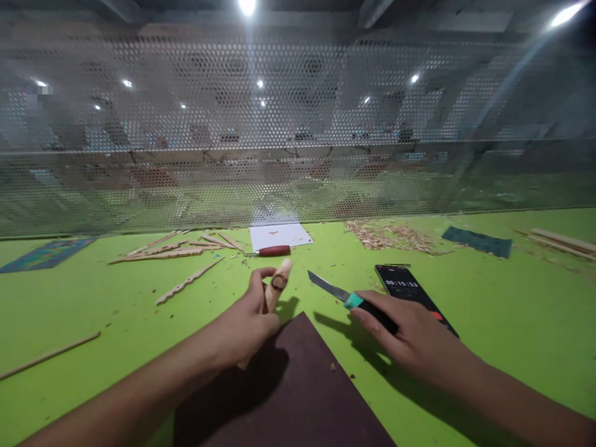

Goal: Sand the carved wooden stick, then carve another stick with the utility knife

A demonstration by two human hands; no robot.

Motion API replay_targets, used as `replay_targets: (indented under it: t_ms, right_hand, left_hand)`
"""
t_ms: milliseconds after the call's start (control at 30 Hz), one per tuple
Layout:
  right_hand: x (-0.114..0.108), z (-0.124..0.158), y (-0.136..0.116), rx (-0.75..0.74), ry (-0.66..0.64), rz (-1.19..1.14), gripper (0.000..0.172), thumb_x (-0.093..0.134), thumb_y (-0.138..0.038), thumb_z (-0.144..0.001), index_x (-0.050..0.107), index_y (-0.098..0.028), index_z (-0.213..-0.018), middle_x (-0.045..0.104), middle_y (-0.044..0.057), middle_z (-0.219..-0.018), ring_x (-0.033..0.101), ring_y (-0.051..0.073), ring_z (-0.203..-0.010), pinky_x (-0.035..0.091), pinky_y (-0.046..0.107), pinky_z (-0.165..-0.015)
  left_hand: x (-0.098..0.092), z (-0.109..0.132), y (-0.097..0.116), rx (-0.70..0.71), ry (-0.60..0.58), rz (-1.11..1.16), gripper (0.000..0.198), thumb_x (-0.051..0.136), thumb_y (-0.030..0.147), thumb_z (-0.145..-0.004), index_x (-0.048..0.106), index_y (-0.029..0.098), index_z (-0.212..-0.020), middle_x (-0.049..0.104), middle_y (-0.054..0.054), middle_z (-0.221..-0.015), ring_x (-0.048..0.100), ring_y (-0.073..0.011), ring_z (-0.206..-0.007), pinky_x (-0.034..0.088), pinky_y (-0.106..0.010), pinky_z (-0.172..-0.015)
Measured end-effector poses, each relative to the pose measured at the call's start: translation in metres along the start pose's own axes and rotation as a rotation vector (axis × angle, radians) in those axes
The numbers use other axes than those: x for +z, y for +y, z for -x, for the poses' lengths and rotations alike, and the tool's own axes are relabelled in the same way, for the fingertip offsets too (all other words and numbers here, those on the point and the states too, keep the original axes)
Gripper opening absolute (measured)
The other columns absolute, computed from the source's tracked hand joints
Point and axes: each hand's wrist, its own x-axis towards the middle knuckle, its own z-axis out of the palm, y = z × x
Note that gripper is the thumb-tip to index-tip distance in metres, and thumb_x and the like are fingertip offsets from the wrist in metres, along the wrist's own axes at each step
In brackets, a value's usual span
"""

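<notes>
My left hand point(254, 320) is closed around a short wooden stick point(278, 282) with a dark ring or knot near its pale upper end. The stick tilts up and away, above a dark brown board point(321, 385). In my right hand point(410, 329) is a utility knife point(356, 302) with a black and teal handle. Its bare blade points left toward the stick, with a gap between them. Beyond both hands lies a carving tool point(274, 251) with a red-brown handle, beside a white sheet of paper point(282, 237).
A phone point(410, 292) showing a timer lies just beyond my right hand. Wood shavings point(393, 237), carved sticks point(167, 251), a wavy stick point(186, 284) and a dark green cloth-like strip point(477, 241) lie on the green table point(116, 385). A perforated screen point(298, 124) stands behind.
</notes>
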Motion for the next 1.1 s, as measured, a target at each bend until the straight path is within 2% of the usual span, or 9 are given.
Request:
replay_targets:
  t_ms: [133, 233, 333, 433, 533, 700, 800, 933, 1100]
  right_hand:
    - [0.004, -0.001, 0.000, 0.027, -0.042, -0.001, 0.044, 0.035, -0.051, -0.108, 0.069, -0.022, -0.106, 0.077, 0.012, -0.105, 0.072, 0.027, -0.088, 0.054, 0.038, -0.070]
    - [0.005, -0.002, 0.000, 0.018, -0.061, -0.001, 0.045, 0.036, -0.050, -0.107, 0.069, -0.021, -0.108, 0.077, 0.013, -0.106, 0.072, 0.027, -0.090, 0.054, 0.039, -0.073]
    - [0.004, -0.003, 0.000, 0.010, -0.075, -0.001, 0.045, 0.036, -0.049, -0.107, 0.070, -0.019, -0.111, 0.077, 0.015, -0.107, 0.073, 0.028, -0.092, 0.054, 0.040, -0.075]
    - [0.004, -0.002, -0.002, 0.004, -0.109, -0.020, 0.044, 0.037, -0.048, -0.107, 0.070, -0.019, -0.113, 0.078, 0.013, -0.103, 0.073, 0.026, -0.089, 0.054, 0.039, -0.075]
    - [0.005, -0.002, -0.003, -0.012, -0.140, -0.024, 0.042, 0.039, -0.047, -0.107, 0.071, -0.020, -0.111, 0.078, 0.012, -0.100, 0.072, 0.026, -0.085, 0.053, 0.038, -0.074]
    - [0.007, 0.000, -0.003, -0.067, -0.114, -0.021, 0.041, 0.039, -0.048, -0.108, 0.070, -0.021, -0.108, 0.077, 0.012, -0.100, 0.071, 0.026, -0.084, 0.054, 0.038, -0.071]
    - [0.005, 0.002, -0.003, -0.094, -0.110, -0.003, 0.040, 0.038, -0.046, -0.108, 0.070, -0.021, -0.105, 0.076, 0.010, -0.093, 0.070, 0.025, -0.079, 0.054, 0.038, -0.068]
    - [0.002, 0.003, -0.006, -0.102, -0.116, -0.012, 0.039, 0.039, -0.046, -0.108, 0.069, -0.021, -0.102, 0.074, 0.009, -0.088, 0.068, 0.023, -0.074, 0.051, 0.035, -0.064]
    - [0.000, 0.002, -0.010, -0.036, -0.129, -0.036, 0.041, 0.037, -0.051, -0.109, 0.063, -0.020, -0.099, 0.071, 0.007, -0.084, 0.065, 0.021, -0.071, 0.046, 0.033, -0.061]
  left_hand:
    - [-0.018, -0.016, -0.017, 0.148, 0.152, -0.318, 0.064, 0.054, 0.036, -0.084, 0.037, 0.019, -0.144, 0.068, -0.013, -0.111, 0.065, -0.0268, -0.087, 0.049, -0.031, -0.066]
    - [-0.028, -0.031, -0.027, 0.210, 0.207, -0.525, 0.035, 0.038, 0.035, -0.094, 0.052, 0.021, -0.123, 0.069, -0.009, -0.103, 0.065, -0.0266, -0.084, 0.052, -0.035, -0.069]
    - [-0.046, -0.051, -0.036, 0.202, 0.320, -0.664, 0.029, 0.036, 0.029, -0.099, 0.053, 0.017, -0.118, 0.068, -0.010, -0.095, 0.064, -0.0283, -0.082, 0.052, -0.041, -0.074]
    - [-0.077, -0.073, -0.046, 0.124, 0.396, -0.807, 0.031, 0.044, 0.030, -0.103, 0.055, 0.011, -0.125, 0.069, -0.011, -0.096, 0.066, -0.0276, -0.082, 0.055, -0.046, -0.075]
    - [-0.117, -0.088, -0.052, 0.064, 0.396, -0.913, 0.036, 0.065, 0.039, -0.100, 0.062, 0.017, -0.129, 0.067, -0.009, -0.124, 0.069, -0.0238, -0.103, 0.059, -0.044, -0.089]
    - [-0.160, -0.091, -0.052, -0.006, 0.433, -0.967, 0.037, 0.067, 0.037, -0.100, 0.063, 0.017, -0.131, 0.065, -0.010, -0.132, 0.067, -0.0267, -0.111, 0.059, -0.047, -0.093]
    - [-0.149, -0.092, -0.047, 0.015, 0.455, -0.930, 0.038, 0.067, 0.039, -0.099, 0.064, 0.017, -0.129, 0.065, -0.009, -0.131, 0.067, -0.0286, -0.112, 0.059, -0.048, -0.093]
    - [-0.101, -0.087, -0.040, 0.097, 0.428, -0.810, 0.036, 0.064, 0.040, -0.101, 0.062, 0.017, -0.128, 0.067, -0.010, -0.125, 0.068, -0.0246, -0.105, 0.059, -0.045, -0.089]
    - [-0.038, -0.038, -0.027, 0.165, 0.271, -0.529, 0.035, 0.040, 0.048, -0.105, 0.049, 0.017, -0.118, 0.065, -0.007, -0.089, 0.066, -0.0251, -0.078, 0.053, -0.038, -0.069]
